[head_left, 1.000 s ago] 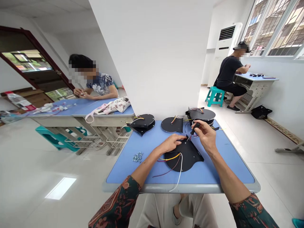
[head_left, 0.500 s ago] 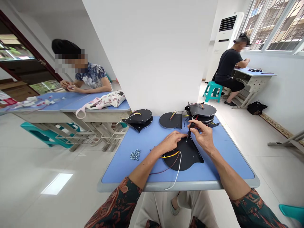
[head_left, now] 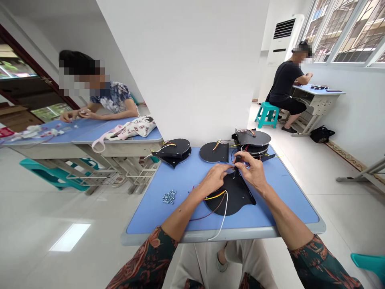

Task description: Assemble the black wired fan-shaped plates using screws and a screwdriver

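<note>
A black round plate with one straight, bent-up edge (head_left: 233,200) lies flat on the blue table in front of me. Yellow, brown and white wires (head_left: 222,220) come out of it towards me. My right hand (head_left: 253,170) is closed round a dark screwdriver (head_left: 237,167), held nearly upright with its tip at a screw near the plate's far corner. My left hand (head_left: 214,178) rests on the far left of the plate and grips it, fingertips close to the screwdriver; part of its grip is hidden.
A small pile of screws (head_left: 170,196) lies on the left of the table (head_left: 147,212). Similar black plates stand along the back: a stack at left (head_left: 176,149), a single one (head_left: 214,152) and a taller stack (head_left: 254,138). Two people sit at other desks.
The screwdriver stands a little more upright, and my right hand's fingers have shifted round its handle. My left hand stays by the plate. The whole view has shifted slightly.
</note>
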`<state>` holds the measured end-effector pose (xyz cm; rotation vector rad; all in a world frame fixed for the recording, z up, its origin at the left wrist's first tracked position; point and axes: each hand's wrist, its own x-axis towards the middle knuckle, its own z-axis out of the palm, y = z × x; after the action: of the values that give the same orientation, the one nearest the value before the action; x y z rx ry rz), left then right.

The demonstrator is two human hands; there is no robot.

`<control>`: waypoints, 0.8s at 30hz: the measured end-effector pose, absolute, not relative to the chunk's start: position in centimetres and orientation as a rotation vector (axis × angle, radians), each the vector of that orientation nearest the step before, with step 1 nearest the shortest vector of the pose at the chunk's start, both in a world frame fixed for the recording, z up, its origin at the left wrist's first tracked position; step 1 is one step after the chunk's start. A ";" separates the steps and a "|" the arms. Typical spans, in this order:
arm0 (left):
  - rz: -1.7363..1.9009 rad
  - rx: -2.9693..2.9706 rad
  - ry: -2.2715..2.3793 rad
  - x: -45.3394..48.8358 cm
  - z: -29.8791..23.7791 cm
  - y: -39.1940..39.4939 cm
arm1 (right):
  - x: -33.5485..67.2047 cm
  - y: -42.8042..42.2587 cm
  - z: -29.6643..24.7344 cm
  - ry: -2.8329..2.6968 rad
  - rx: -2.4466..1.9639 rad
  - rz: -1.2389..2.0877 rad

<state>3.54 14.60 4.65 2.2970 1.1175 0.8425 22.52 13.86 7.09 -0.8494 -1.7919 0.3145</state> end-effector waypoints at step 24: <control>1.048 1.889 1.207 6.9 4.5 13.0 | 21.9 13.2 7.2 -1.862 -0.826 0.167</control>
<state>6.90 13.04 4.49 1.8887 1.2075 1.0481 21.89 13.19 7.24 -0.8260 -1.8625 0.1670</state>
